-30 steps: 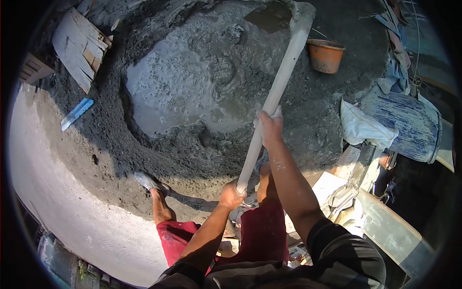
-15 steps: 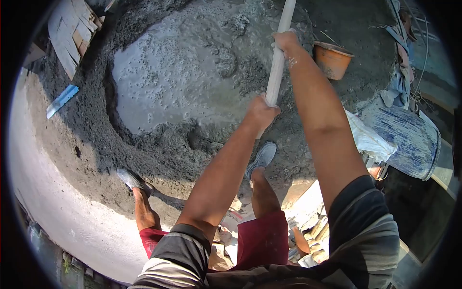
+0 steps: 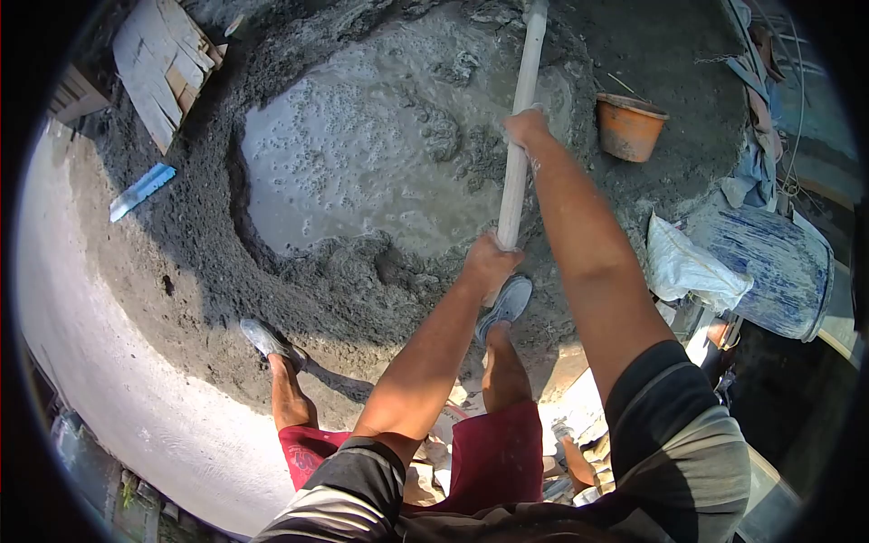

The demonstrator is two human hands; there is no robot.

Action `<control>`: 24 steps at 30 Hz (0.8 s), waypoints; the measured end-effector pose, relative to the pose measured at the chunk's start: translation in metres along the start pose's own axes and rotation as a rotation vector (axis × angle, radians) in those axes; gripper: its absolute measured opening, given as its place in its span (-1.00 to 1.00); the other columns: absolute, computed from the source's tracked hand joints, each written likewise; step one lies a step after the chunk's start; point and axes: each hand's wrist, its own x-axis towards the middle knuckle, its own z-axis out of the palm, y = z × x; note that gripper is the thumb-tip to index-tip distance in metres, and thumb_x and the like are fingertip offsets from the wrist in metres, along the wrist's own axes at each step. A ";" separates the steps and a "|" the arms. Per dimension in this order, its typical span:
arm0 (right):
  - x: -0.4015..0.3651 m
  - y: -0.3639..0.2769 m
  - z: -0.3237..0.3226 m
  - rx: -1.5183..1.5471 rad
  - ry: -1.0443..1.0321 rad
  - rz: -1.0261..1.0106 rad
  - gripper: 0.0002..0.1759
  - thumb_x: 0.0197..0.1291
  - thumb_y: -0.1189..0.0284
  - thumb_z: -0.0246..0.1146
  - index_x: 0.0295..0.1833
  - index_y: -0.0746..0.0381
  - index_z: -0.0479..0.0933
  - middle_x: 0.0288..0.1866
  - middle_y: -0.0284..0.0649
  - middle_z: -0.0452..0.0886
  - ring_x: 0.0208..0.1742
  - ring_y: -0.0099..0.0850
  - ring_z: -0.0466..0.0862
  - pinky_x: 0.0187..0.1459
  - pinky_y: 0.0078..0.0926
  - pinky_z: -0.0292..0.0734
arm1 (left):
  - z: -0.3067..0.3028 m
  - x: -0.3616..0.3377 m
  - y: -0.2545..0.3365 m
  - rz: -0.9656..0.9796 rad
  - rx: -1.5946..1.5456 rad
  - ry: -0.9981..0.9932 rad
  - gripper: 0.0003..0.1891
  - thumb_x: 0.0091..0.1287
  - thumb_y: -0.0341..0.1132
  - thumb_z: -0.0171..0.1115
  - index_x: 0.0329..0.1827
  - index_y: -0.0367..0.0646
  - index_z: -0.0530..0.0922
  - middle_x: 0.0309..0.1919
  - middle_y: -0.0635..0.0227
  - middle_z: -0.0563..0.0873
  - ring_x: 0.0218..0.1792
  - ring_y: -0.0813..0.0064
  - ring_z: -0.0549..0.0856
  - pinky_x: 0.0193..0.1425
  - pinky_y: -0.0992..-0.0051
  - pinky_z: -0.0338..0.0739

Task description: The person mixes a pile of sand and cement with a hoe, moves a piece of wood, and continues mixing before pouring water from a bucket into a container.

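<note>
fists, left hand (image 3: 490, 260) and right hand (image 3: 527, 128), clench handle (image 3: 514, 181); orange bucket (image 3: 629, 128) beside wet cement (image 3: 362, 163).

My left hand (image 3: 489, 262) and right hand (image 3: 527, 127) are bare. I wear dark-and-grey striped short sleeves (image 3: 679, 434) at five o'clock, red shorts (image 3: 493, 452) at six, and grey shoes (image 3: 509, 303).
</note>
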 end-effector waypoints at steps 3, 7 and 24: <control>-0.013 0.002 0.002 -0.029 -0.039 0.021 0.04 -0.01 0.36 0.29 0.42 0.56 -0.19 0.10 0.22 0.54 0.02 -0.11 0.67 0.07 -0.35 0.56 | 0.004 -0.011 -0.008 -0.021 -0.044 0.004 -0.63 0.05 -0.36 0.34 -0.13 -0.38 0.49 -0.48 0.22 0.63 -0.51 0.42 0.63 -0.39 0.41 0.52; -0.035 0.008 0.004 -0.031 -0.042 0.022 0.05 -0.01 0.34 0.31 0.43 0.55 -0.19 0.13 0.23 0.52 0.07 -0.09 0.64 0.12 -0.33 0.53 | 0.009 -0.024 -0.018 -0.077 -0.056 -0.004 -0.65 0.05 -0.40 0.35 -0.13 -0.35 0.47 -0.43 0.27 0.60 -0.49 0.49 0.60 -0.38 0.45 0.52; -0.081 0.071 0.097 0.213 0.023 0.088 -0.08 0.01 0.30 0.36 0.35 0.49 0.02 0.08 0.24 0.54 0.15 0.01 0.57 0.18 -0.26 0.48 | -0.036 -0.061 -0.104 0.085 0.431 0.186 -0.61 -0.02 -0.34 0.34 -0.10 -0.27 0.54 -0.37 0.02 0.67 -0.29 0.08 0.69 -0.13 0.29 0.56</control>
